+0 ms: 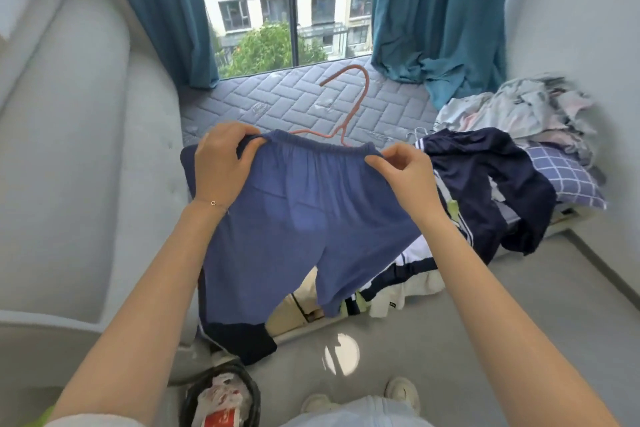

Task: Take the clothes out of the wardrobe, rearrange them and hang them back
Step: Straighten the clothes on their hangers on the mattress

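Our blue shorts (304,211) held up between our hands, left hand (221,163) gripping one waistband end, right hand (405,170) pinching the other, pink hanger (349,104) poking out on top

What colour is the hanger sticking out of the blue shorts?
Dusty pink. The head view shows the hanger best, its hook rising above the waistband of the shorts.

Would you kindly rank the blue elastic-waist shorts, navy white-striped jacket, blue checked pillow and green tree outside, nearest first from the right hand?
From the right hand:
1. Blue elastic-waist shorts, pinched by it.
2. Navy white-striped jacket, just to its right.
3. Blue checked pillow, farther right.
4. Green tree, outdoors, far ahead.
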The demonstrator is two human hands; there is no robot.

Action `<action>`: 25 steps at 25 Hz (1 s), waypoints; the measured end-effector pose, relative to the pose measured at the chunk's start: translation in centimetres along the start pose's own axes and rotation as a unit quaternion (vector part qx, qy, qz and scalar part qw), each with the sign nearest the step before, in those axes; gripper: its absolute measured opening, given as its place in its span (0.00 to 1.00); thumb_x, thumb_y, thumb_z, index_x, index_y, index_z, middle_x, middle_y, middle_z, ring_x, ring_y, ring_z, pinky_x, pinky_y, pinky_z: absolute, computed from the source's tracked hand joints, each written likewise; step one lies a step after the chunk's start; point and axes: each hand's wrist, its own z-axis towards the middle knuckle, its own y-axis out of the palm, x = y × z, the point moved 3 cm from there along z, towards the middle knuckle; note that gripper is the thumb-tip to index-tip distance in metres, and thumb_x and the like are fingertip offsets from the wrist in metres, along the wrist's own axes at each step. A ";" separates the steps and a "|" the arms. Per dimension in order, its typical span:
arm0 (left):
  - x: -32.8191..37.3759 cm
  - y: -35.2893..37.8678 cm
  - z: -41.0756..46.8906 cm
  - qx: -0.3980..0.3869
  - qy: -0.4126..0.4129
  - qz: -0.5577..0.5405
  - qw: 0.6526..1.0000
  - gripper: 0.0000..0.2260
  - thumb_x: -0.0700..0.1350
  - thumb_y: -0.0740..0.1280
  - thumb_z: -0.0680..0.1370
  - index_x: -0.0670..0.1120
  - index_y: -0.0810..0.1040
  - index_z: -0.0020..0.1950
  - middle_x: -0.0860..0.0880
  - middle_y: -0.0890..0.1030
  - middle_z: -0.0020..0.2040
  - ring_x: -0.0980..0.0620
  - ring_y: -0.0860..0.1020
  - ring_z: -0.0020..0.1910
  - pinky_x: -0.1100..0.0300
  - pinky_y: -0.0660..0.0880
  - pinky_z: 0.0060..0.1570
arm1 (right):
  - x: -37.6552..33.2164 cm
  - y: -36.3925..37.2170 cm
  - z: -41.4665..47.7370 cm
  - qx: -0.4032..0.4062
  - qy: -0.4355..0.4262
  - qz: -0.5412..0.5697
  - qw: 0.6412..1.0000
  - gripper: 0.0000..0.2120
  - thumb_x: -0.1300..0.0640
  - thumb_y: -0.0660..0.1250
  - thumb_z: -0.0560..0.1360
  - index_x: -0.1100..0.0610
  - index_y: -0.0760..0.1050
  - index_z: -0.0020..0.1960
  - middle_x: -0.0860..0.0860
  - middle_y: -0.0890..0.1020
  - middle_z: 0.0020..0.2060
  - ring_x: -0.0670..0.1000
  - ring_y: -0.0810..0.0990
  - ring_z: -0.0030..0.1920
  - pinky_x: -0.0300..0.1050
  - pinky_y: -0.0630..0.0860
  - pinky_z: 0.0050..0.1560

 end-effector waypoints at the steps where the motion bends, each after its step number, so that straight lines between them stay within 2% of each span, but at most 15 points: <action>1: 1.3 1.1 0.5 -0.001 -0.003 -0.014 1.000 0.06 0.46 0.66 0.79 0.45 0.81 0.49 0.48 0.81 0.47 0.48 0.77 0.49 0.55 0.71 0.51 | -0.1 -1.6 0.5 0.005 -0.003 -0.011 1.000 0.10 0.56 0.75 0.71 0.56 0.74 0.38 0.46 0.77 0.33 0.43 0.74 0.36 0.35 0.71 0.39; 3: 4.2 3.7 1.4 -0.003 -0.010 -0.040 0.999 0.06 0.45 0.67 0.78 0.45 0.81 0.48 0.48 0.81 0.46 0.48 0.77 0.49 0.58 0.71 0.51 | 0.0 -5.1 1.5 0.009 -0.011 -0.024 1.000 0.09 0.53 0.75 0.71 0.55 0.76 0.44 0.45 0.79 0.37 0.42 0.76 0.38 0.32 0.72 0.40; 5: 7.2 6.5 1.9 -0.009 -0.015 -0.059 0.998 0.05 0.45 0.67 0.78 0.45 0.81 0.47 0.49 0.81 0.45 0.48 0.77 0.49 0.57 0.72 0.51 | 0.4 -8.5 2.6 0.005 -0.013 -0.032 0.999 0.10 0.48 0.74 0.72 0.51 0.79 0.48 0.44 0.82 0.42 0.39 0.78 0.40 0.30 0.71 0.41; 6: 8.7 7.9 2.1 -0.012 -0.014 -0.069 0.997 0.05 0.45 0.67 0.78 0.45 0.81 0.47 0.50 0.81 0.45 0.49 0.77 0.48 0.55 0.73 0.50 | 0.8 -10.1 3.2 0.000 -0.012 -0.038 0.999 0.08 0.46 0.72 0.73 0.48 0.80 0.48 0.45 0.83 0.42 0.40 0.79 0.42 0.32 0.71 0.42; 9: 13.2 12.5 2.6 -0.018 -0.008 -0.078 0.997 0.05 0.46 0.67 0.78 0.46 0.81 0.47 0.51 0.81 0.45 0.50 0.78 0.48 0.53 0.74 0.49 | 2.6 -15.3 5.0 -0.022 -0.021 -0.063 0.998 0.09 0.46 0.69 0.75 0.50 0.81 0.41 0.50 0.81 0.36 0.46 0.75 0.36 0.40 0.69 0.41; 11: 15.6 15.5 2.8 -0.035 -0.008 -0.087 0.996 0.04 0.45 0.67 0.78 0.46 0.81 0.47 0.52 0.81 0.44 0.50 0.78 0.48 0.55 0.74 0.49 | 4.1 -18.5 6.0 -0.024 -0.016 -0.063 0.998 0.08 0.48 0.70 0.75 0.51 0.82 0.41 0.43 0.78 0.31 0.42 0.73 0.34 0.35 0.67 0.38; 13: 17.5 18.7 3.2 -0.075 -0.017 -0.109 0.991 0.02 0.43 0.69 0.77 0.47 0.81 0.48 0.54 0.80 0.44 0.52 0.76 0.48 0.60 0.72 0.50 | 5.8 -21.7 7.2 -0.017 -0.002 -0.056 0.998 0.06 0.51 0.72 0.74 0.53 0.82 0.42 0.41 0.80 0.32 0.40 0.75 0.35 0.31 0.68 0.38; 16: 20.1 23.3 4.1 -0.174 0.002 -0.140 0.975 0.08 0.44 0.71 0.76 0.48 0.80 0.55 0.54 0.77 0.46 0.58 0.74 0.46 0.66 0.69 0.50 | 7.6 -26.0 8.7 -0.014 0.016 -0.053 0.998 0.04 0.53 0.73 0.73 0.53 0.82 0.42 0.41 0.81 0.33 0.41 0.77 0.36 0.32 0.70 0.39; 18: 22.2 26.6 5.4 -0.214 0.004 -0.171 0.962 0.10 0.47 0.69 0.77 0.48 0.81 0.57 0.53 0.77 0.49 0.60 0.74 0.49 0.70 0.68 0.53 | 8.6 -28.7 10.2 -0.014 0.023 -0.055 0.998 0.03 0.53 0.72 0.74 0.52 0.82 0.42 0.43 0.83 0.35 0.41 0.78 0.38 0.35 0.72 0.41; 21: 25.3 31.8 7.9 -0.243 -0.001 -0.205 0.948 0.07 0.48 0.66 0.79 0.48 0.82 0.53 0.53 0.80 0.51 0.57 0.76 0.52 0.64 0.71 0.56 | 10.4 -31.7 12.8 -0.017 0.034 -0.058 0.998 0.02 0.54 0.72 0.74 0.51 0.82 0.42 0.49 0.85 0.39 0.44 0.80 0.40 0.40 0.74 0.45; 25: 27.4 39.6 11.4 -0.273 -0.007 -0.197 0.942 0.08 0.52 0.66 0.79 0.51 0.81 0.43 0.55 0.83 0.42 0.55 0.80 0.45 0.52 0.76 0.48 | 13.8 -35.3 17.8 -0.009 0.049 -0.083 0.995 0.01 0.52 0.72 0.74 0.49 0.83 0.43 0.51 0.84 0.40 0.50 0.82 0.44 0.41 0.76 0.47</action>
